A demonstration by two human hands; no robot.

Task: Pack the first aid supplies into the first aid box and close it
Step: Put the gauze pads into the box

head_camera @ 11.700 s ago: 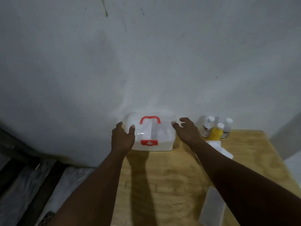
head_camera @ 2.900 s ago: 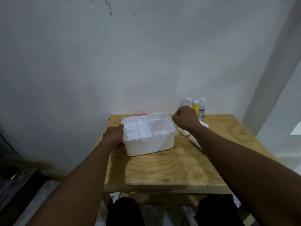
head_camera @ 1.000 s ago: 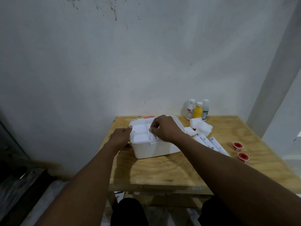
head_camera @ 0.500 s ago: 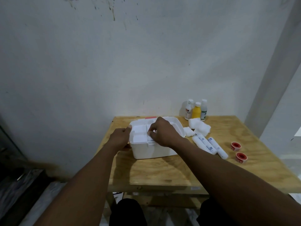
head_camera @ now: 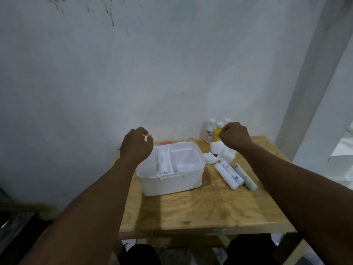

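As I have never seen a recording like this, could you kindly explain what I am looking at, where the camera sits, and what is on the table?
There is no machine here: a person works with bare hands. The single camera sits on their head and looks forward and down at the work. The left hand hangs above the left edge of the open white first aid box. The right hand is raised near the small bottles by the wall. Both hands have curled fingers, and it is unclear whether either holds anything. One bandage roll lies in the box's narrow compartment. On the wooden table, to the right of the box, lie more bandage rolls and white gauze pads.
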